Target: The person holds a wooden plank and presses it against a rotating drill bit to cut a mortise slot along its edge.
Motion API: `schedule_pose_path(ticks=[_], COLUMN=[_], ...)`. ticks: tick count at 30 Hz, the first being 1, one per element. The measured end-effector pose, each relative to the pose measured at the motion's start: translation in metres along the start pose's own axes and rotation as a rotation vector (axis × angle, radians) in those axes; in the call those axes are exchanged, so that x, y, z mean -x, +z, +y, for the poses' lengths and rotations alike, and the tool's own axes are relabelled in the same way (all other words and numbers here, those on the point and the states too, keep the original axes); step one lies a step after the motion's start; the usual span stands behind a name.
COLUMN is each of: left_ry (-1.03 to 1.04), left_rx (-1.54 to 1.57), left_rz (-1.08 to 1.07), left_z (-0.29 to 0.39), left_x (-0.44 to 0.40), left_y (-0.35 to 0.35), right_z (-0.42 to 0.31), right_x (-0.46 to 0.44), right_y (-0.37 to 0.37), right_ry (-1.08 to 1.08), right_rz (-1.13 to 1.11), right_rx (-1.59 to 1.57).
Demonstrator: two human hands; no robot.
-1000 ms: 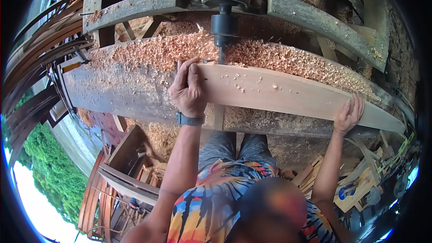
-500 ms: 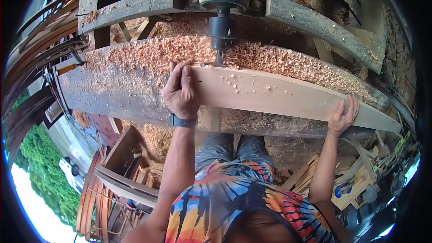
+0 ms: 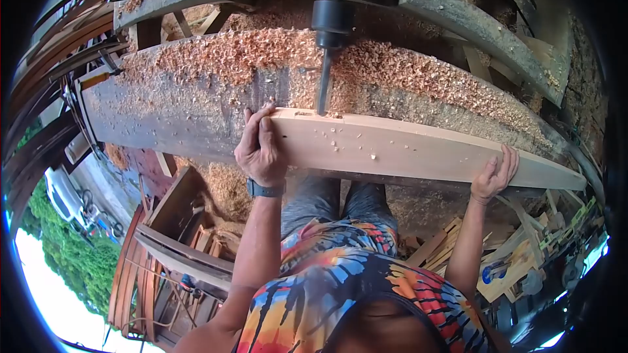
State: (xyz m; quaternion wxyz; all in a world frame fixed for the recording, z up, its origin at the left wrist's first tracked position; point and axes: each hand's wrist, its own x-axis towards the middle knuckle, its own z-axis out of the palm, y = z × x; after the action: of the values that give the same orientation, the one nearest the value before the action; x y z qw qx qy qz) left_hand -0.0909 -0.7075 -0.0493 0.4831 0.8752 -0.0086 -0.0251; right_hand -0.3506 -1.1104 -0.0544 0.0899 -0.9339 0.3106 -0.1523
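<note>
A long, pale wooden board (image 3: 392, 147) tapers toward the right and lies across the bench in front of my body. My left hand (image 3: 261, 150) grips its left end, thumb on the top face and fingers over the far edge. Farther right, my right hand (image 3: 495, 173) is wrapped over the board near its narrow end. A drill bit (image 3: 324, 82) extends from a black chuck (image 3: 332, 23) to the board's far edge, between my hands but closer to the left. Shallow cuts show in that edge beside the bit tip. Whether the tip touches the wood, I cannot tell.
Wood shavings (image 3: 418, 68) are heaped along the far side of the worn bench surface (image 3: 150, 117). Curved timber beams (image 3: 484, 33) cross behind the chuck. Stacked wood strips (image 3: 127, 274) stand at lower left, with offcuts (image 3: 517, 261) at lower right.
The board's left part has come toward my body, away from the shavings, with my left hand still on it. More of the drill bit now shows. The view has shifted slightly.
</note>
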Motion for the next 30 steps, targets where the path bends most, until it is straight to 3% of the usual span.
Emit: schedule_pose_path(ticks=[9, 22, 30], left_ry=[-0.055, 0.029, -0.026], left_rx=[0.033, 0.047, 0.048], left_rz=[0.010, -0.038, -0.066], left_z=[0.007, 0.018, 0.024], left_x=[0.005, -0.028, -0.044], left_y=[-0.001, 0.023, 0.031], right_z=[0.008, 0.018, 0.019], right_x=[0.002, -0.020, -0.032], right_y=[-0.003, 0.001, 0.008], right_ry=[-0.052, 0.006, 0.065], right_rz=[-0.035, -0.035, -0.022], right_rx=[0.002, 0.022, 0.049])
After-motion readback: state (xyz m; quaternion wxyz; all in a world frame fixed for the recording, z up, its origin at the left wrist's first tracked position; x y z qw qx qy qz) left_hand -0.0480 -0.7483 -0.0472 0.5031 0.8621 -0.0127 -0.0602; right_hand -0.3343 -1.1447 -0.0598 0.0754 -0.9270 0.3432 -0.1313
